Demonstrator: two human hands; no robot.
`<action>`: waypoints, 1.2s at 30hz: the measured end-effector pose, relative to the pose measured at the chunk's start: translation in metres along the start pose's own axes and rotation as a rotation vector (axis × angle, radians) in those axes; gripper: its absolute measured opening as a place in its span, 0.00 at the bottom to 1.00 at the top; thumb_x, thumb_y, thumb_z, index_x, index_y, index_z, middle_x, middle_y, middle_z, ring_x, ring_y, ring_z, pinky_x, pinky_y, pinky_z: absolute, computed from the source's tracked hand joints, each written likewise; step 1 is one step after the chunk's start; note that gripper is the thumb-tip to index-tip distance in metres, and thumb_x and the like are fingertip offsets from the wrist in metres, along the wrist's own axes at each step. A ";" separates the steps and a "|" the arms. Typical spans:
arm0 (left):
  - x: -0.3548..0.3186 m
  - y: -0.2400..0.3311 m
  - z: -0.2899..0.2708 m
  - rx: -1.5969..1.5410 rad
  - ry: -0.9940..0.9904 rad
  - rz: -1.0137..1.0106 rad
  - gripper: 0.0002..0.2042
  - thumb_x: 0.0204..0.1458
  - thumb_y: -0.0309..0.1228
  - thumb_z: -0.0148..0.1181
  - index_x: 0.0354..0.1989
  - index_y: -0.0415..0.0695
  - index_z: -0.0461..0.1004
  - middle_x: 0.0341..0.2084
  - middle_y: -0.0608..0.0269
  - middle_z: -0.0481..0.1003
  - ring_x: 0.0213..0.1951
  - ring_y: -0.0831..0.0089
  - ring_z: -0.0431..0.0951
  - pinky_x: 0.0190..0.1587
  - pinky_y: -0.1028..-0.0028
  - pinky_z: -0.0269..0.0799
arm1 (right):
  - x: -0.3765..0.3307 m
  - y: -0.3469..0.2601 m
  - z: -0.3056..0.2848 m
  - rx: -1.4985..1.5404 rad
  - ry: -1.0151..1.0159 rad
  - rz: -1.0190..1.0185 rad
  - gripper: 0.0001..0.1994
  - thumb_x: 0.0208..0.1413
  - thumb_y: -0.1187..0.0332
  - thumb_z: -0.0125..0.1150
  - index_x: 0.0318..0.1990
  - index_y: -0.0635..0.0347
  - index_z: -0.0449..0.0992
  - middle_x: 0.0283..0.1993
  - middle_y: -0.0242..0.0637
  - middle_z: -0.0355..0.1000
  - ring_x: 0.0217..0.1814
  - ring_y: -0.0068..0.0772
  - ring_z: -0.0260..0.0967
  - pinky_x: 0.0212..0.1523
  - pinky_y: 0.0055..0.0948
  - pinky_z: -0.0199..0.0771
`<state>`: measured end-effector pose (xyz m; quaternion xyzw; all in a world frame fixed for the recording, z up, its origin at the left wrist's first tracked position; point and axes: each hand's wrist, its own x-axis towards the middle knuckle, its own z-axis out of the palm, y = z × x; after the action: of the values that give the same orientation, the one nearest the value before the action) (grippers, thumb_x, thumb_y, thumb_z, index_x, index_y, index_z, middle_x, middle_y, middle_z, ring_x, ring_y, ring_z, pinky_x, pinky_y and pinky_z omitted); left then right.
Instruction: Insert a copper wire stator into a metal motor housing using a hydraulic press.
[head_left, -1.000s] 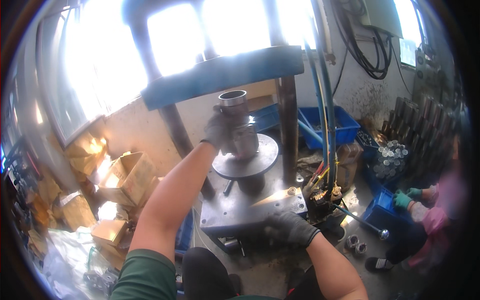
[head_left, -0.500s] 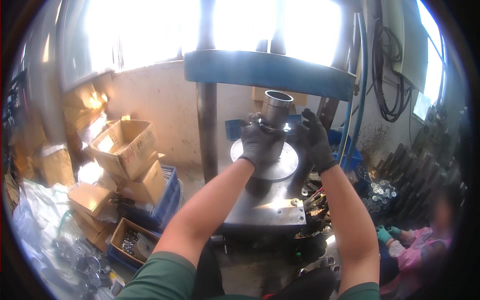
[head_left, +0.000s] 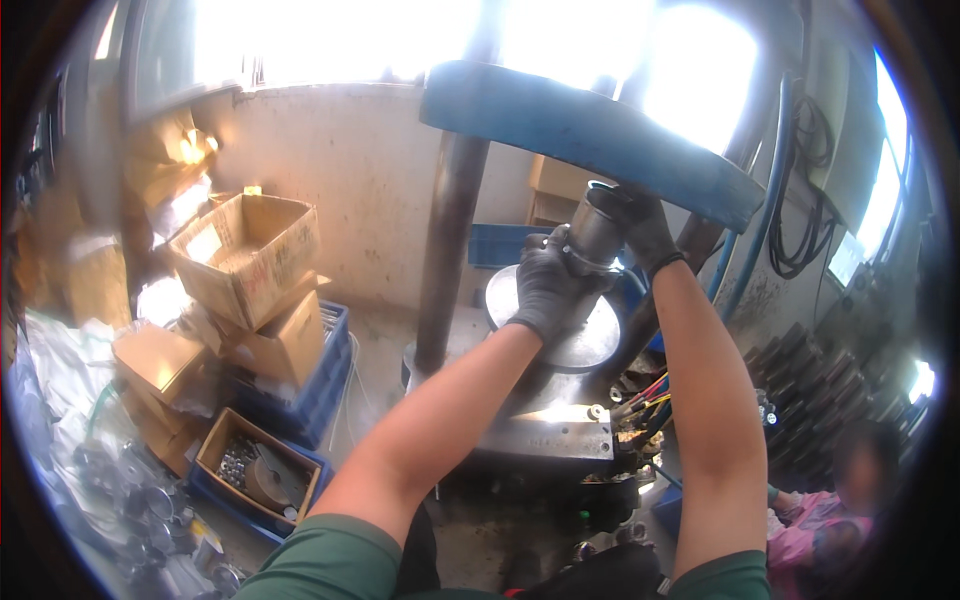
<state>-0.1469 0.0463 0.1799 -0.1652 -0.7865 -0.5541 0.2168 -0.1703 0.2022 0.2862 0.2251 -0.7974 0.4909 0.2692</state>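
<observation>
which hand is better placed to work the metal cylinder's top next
Probably the dark-gloved right hand: it is at the top of the grey metal cylinder, while the dark-gloved left hand grips lower.

Under the blue beam (head_left: 590,135), the right hand (head_left: 645,228) covers part of the upper rim of the metal tube (head_left: 595,240); whether its fingers reach inside is hard to tell. The left hand (head_left: 548,288) hides the tube's lower end and some of the round plate (head_left: 595,342). Above the beam, glare washes out the window (head_left: 700,60). Far below and right of it, a co-worker (head_left: 812,525) is blurred. Far below and left, pieces (head_left: 238,462) in a box (head_left: 212,450) are too small to identify.
</observation>
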 end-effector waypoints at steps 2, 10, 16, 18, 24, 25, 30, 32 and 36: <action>0.007 -0.012 0.006 0.033 0.052 0.070 0.55 0.27 0.58 0.86 0.68 0.46 0.70 0.54 0.48 0.69 0.59 0.51 0.73 0.64 0.59 0.72 | 0.002 0.004 0.008 -0.101 0.060 -0.055 0.23 0.54 0.60 0.77 0.54 0.63 0.80 0.46 0.37 0.81 0.49 0.29 0.77 0.51 0.33 0.78; 0.009 -0.012 0.009 0.017 0.041 0.086 0.56 0.28 0.58 0.86 0.69 0.44 0.69 0.54 0.47 0.69 0.57 0.51 0.73 0.64 0.59 0.72 | 0.008 0.015 0.000 -0.246 0.177 0.068 0.26 0.50 0.51 0.76 0.48 0.62 0.84 0.45 0.41 0.83 0.48 0.32 0.79 0.53 0.33 0.77; 0.007 -0.009 0.002 0.037 0.047 0.067 0.54 0.31 0.54 0.85 0.68 0.40 0.68 0.56 0.46 0.69 0.58 0.49 0.73 0.62 0.59 0.73 | 0.005 -0.007 0.004 -0.498 0.030 0.010 0.23 0.59 0.51 0.72 0.45 0.66 0.84 0.39 0.37 0.80 0.43 0.27 0.76 0.47 0.30 0.75; 0.007 -0.010 0.002 0.032 0.031 0.053 0.54 0.31 0.53 0.85 0.68 0.40 0.68 0.56 0.46 0.70 0.58 0.50 0.74 0.62 0.59 0.74 | 0.003 -0.018 0.008 -0.818 -0.008 -0.084 0.24 0.61 0.48 0.67 0.49 0.63 0.84 0.41 0.41 0.82 0.44 0.30 0.78 0.49 0.33 0.75; 0.007 -0.005 -0.002 -0.029 0.002 0.095 0.54 0.30 0.52 0.86 0.68 0.37 0.67 0.54 0.46 0.70 0.55 0.53 0.76 0.59 0.62 0.75 | 0.009 -0.019 -0.001 -0.803 -0.098 0.025 0.28 0.57 0.40 0.59 0.54 0.50 0.85 0.50 0.44 0.83 0.53 0.45 0.81 0.58 0.39 0.77; 0.006 -0.004 -0.004 -0.039 -0.004 0.089 0.54 0.31 0.52 0.86 0.68 0.37 0.67 0.54 0.46 0.70 0.55 0.53 0.76 0.58 0.62 0.75 | 0.008 -0.019 -0.001 -0.799 -0.103 0.028 0.28 0.57 0.40 0.59 0.54 0.50 0.85 0.50 0.44 0.83 0.53 0.45 0.81 0.58 0.39 0.77; 0.005 -0.006 -0.005 -0.044 -0.003 0.082 0.55 0.31 0.53 0.85 0.69 0.35 0.67 0.54 0.46 0.70 0.55 0.53 0.76 0.59 0.62 0.75 | 0.003 -0.022 0.007 -0.787 -0.045 0.084 0.27 0.59 0.42 0.61 0.55 0.51 0.85 0.50 0.45 0.84 0.52 0.44 0.82 0.58 0.37 0.78; 0.007 -0.008 -0.006 -0.066 -0.001 0.115 0.56 0.32 0.54 0.84 0.70 0.35 0.66 0.54 0.44 0.71 0.56 0.52 0.75 0.60 0.62 0.74 | 0.005 -0.018 0.008 -0.799 -0.026 0.058 0.27 0.59 0.42 0.61 0.55 0.51 0.85 0.50 0.44 0.84 0.52 0.43 0.82 0.58 0.37 0.78; 0.007 -0.007 -0.009 -0.009 -0.046 0.083 0.54 0.33 0.57 0.83 0.68 0.36 0.68 0.56 0.45 0.68 0.57 0.55 0.75 0.64 0.63 0.73 | 0.004 -0.016 0.004 -0.762 -0.029 0.065 0.27 0.61 0.42 0.60 0.56 0.50 0.85 0.50 0.44 0.84 0.52 0.43 0.82 0.57 0.37 0.78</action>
<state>-0.1543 0.0356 0.1809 -0.2114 -0.7811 -0.5444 0.2209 -0.1642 0.1918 0.2976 0.0903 -0.9331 0.1644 0.3068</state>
